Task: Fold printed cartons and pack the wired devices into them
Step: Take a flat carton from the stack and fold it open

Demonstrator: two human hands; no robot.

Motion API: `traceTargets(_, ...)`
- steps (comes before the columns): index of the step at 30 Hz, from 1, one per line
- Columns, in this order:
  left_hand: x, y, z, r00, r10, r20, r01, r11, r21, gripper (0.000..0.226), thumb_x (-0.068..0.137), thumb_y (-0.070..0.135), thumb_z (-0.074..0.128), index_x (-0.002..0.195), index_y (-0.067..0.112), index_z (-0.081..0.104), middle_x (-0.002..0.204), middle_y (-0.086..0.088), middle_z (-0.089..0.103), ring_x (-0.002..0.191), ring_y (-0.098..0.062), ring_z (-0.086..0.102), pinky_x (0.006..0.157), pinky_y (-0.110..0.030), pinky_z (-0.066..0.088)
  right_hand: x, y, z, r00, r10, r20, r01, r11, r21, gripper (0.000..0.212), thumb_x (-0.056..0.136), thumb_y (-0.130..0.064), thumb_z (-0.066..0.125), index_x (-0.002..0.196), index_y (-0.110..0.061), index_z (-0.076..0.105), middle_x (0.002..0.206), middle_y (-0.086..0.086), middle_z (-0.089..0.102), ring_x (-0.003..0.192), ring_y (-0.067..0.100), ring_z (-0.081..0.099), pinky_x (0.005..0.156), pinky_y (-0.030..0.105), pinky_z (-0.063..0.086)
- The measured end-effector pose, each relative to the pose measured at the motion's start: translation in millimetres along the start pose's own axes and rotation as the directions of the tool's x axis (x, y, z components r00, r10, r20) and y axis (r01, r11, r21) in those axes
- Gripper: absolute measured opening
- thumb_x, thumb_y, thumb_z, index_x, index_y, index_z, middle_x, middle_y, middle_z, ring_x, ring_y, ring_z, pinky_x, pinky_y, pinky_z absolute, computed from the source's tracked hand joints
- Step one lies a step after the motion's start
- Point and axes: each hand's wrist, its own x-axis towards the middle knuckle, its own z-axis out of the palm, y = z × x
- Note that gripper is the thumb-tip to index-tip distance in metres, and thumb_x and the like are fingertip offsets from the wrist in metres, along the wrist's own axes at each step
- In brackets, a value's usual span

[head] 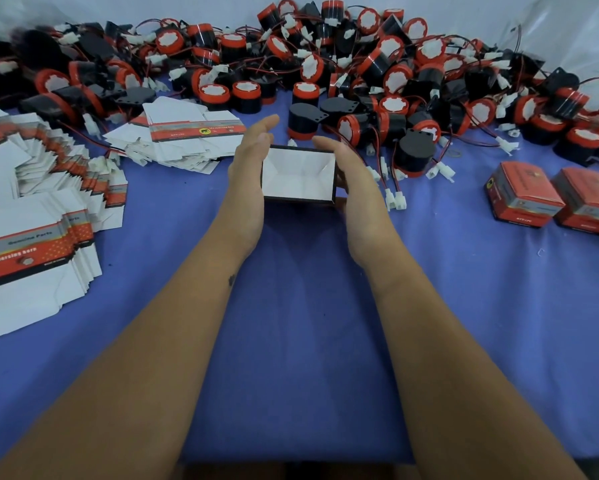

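I hold an erected printed carton (298, 178) above the blue cloth, its open end towards me and its white inside showing. My left hand (248, 174) presses flat against its left side with straight fingers reaching past it. My right hand (355, 181) grips the right side, thumb along the top corner and fingertips curled under the bottom edge. Nothing is inside the carton. A large heap of black-and-red wired devices (360, 64) with white connectors lies just behind my hands.
Fanned stacks of flat cartons (31, 209) lie at the left, and a smaller stack (187, 133) sits left of my hands. Closed red cartons (523, 195) stand at the right. Bare blue cloth (291, 323) stretches under my forearms.
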Motion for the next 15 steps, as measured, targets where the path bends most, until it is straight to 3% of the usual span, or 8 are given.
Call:
traceTargets(2,1,4,3,0.999,-0.022,-0.029,0.023,0.998,0.052,0.041,0.102,0.039,0.035,0.141,0.032,0.045,0.152,0.004,0.037,0.141,-0.010,0.034,0.119,-0.034,0.029,1,0,-1,0.998,0.039,-0.050,-0.036,0.997,0.066,0.030,0.102,-0.035,0.044,0.123,-0.024,0.062,0.117,-0.017,0.063,0.110,-0.004,0.057,0.099,0.025,0.047)
traceTargets(4,3,7,6,0.996,-0.057,-0.069,0.067,0.985,0.160,0.048,0.104,0.034,0.037,0.152,0.028,0.034,0.159,0.003,0.024,0.145,-0.009,0.023,0.119,-0.030,0.022,1,2,-3,0.994,-0.002,-0.105,0.007,0.999,0.048,0.030,0.099,-0.024,0.053,0.128,-0.018,0.060,0.127,-0.009,0.060,0.121,0.005,0.054,0.105,0.030,0.045)
traceTargets(7,4,3,5,0.991,-0.130,-0.024,0.131,0.945,0.301,0.058,0.105,0.039,0.038,0.158,0.031,0.016,0.162,0.007,0.015,0.145,-0.006,0.018,0.109,-0.021,0.020,1,0,-5,0.983,-0.112,-0.147,0.120,0.992,0.044,0.026,0.085,-0.003,0.057,0.108,-0.012,0.064,0.121,0.004,0.060,0.119,0.022,0.056,0.103,0.040,0.048)
traceTargets(9,0,0,0,0.987,-0.147,0.058,0.122,0.944,0.307,0.062,0.102,0.043,0.044,0.157,0.031,0.018,0.151,0.020,0.034,0.127,0.012,0.039,0.097,-0.003,0.031,1,-2,-7,0.978,-0.139,-0.157,0.155,0.983,0.096,0.016,0.074,-0.006,0.052,0.081,-0.009,0.066,0.111,0.004,0.062,0.113,0.019,0.057,0.094,0.039,0.049)
traceTargets(10,-1,-1,-2,0.986,-0.142,0.085,0.110,0.945,0.308,0.062,0.100,0.042,0.052,0.154,0.031,0.025,0.139,0.024,0.047,0.113,0.018,0.048,0.091,-0.001,0.039,2,-2,-9,0.976,-0.150,-0.158,0.170,0.977,0.126,0.014,0.073,-0.008,0.050,0.072,-0.008,0.065,0.108,0.002,0.063,0.110,0.014,0.058,0.089,0.039,0.050)
traceTargets(11,0,-3,-4,0.987,-0.129,0.096,0.092,0.943,0.319,0.062,0.096,0.039,0.061,0.150,0.029,0.033,0.130,0.023,0.055,0.107,0.014,0.055,0.093,-0.008,0.046,2,-2,-11,0.973,-0.160,-0.167,0.185,0.972,0.147,0.016,0.076,-0.007,0.050,0.068,-0.009,0.064,0.106,0.001,0.064,0.107,0.010,0.059,0.086,0.037,0.050)
traceTargets(13,3,-6,-7,0.992,-0.106,0.061,0.077,0.928,0.364,0.075,0.085,0.033,0.076,0.148,0.022,0.036,0.128,0.012,0.062,0.112,0.000,0.060,0.099,-0.023,0.049,4,-1,-16,0.953,-0.178,-0.246,0.209,0.972,0.104,0.024,0.086,-0.002,0.049,0.073,-0.012,0.066,0.102,-0.001,0.066,0.099,0.005,0.060,0.084,0.031,0.050)
traceTargets(15,6,-8,-7,0.999,-0.049,-0.008,0.049,0.917,0.396,0.069,0.079,0.028,0.082,0.138,0.019,0.047,0.121,0.011,0.064,0.109,-0.001,0.061,0.093,-0.021,0.052,6,1,-22,0.899,-0.184,-0.397,0.161,0.983,-0.090,0.027,0.089,0.000,0.048,0.082,-0.019,0.066,0.100,0.000,0.065,0.084,0.003,0.056,0.074,0.016,0.047)
